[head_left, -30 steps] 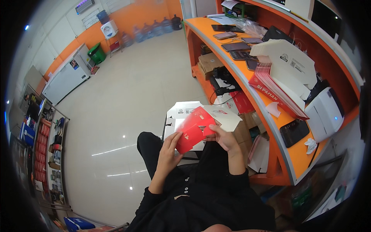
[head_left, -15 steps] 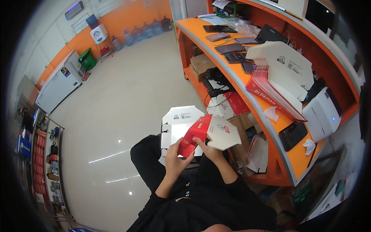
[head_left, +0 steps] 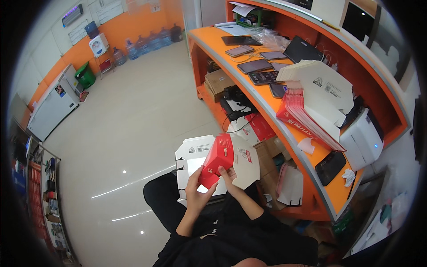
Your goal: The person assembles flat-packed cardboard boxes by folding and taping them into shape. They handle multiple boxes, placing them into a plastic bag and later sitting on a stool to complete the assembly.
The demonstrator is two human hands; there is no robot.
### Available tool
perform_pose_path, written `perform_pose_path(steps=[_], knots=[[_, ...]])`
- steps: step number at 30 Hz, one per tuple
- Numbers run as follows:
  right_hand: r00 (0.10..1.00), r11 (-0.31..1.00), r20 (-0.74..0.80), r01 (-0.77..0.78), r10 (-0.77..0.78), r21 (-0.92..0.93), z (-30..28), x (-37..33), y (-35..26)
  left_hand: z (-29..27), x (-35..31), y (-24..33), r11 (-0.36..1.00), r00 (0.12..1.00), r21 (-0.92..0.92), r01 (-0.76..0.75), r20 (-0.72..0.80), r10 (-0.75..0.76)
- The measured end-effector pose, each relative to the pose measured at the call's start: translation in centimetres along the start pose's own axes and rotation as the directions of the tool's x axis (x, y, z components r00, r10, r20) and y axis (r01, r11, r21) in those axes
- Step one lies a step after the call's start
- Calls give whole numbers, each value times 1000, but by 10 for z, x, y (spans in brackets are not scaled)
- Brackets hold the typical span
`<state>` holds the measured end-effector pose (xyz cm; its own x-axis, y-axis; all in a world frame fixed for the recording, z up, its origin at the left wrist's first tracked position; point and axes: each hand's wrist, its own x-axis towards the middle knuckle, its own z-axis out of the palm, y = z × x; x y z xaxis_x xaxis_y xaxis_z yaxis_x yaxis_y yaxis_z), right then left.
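Note:
Above my lap is a red and white cardboard food box (head_left: 220, 152), partly folded, its red side panel raised between two pale flaps. My left hand (head_left: 195, 186) grips the lower left end of the red panel, thumb on the near side. My right hand (head_left: 227, 178) closes on the same red panel from the right, its thumb pressed near the bottom corner. Under and to the left of it, white flat box card (head_left: 194, 149) with small dark printing lies over my knees. Whether that card joins the box in my hands, I cannot tell.
On the right, an orange counter (head_left: 327, 192) carries a stack of flat red and white boxes (head_left: 327, 84), several phones (head_left: 254, 66), a white printer (head_left: 362, 138) and crumpled tissue (head_left: 348, 177). Cartons (head_left: 219, 83) fill its lower shelf. A rack (head_left: 49, 196) stands at left.
The red panel has turned more upright in my hands, and the pale flap on the right has swung down and left. The whole view has shifted slightly.

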<state>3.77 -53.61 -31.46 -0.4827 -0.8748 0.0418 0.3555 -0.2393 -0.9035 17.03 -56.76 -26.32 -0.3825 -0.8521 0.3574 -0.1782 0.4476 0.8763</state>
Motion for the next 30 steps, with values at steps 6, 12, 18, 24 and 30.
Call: perform_pose_path(steps=[6,12,18,24,30], knots=[[1000,997,-18,-25,24,-74,-2,12,-3,21,2,-9,980,987,-123,155,-12,-157],[877,386,202,385,-436,-838,6,9,-61,37,12,-18,987,997,-152,59,-39,-65],[954,600,24,208,-300,-773,-30,-40,-207,25,25,-47,913,981,-368,173,-13,-192],[278,244,-332,-308,-901,-920,-149,-105,-239,-1,37,-40,808,935,-485,333,61,-348],[208,295,-385,-361,-899,-885,-165,-118,-226,5,43,-37,815,927,-458,356,59,-372]])
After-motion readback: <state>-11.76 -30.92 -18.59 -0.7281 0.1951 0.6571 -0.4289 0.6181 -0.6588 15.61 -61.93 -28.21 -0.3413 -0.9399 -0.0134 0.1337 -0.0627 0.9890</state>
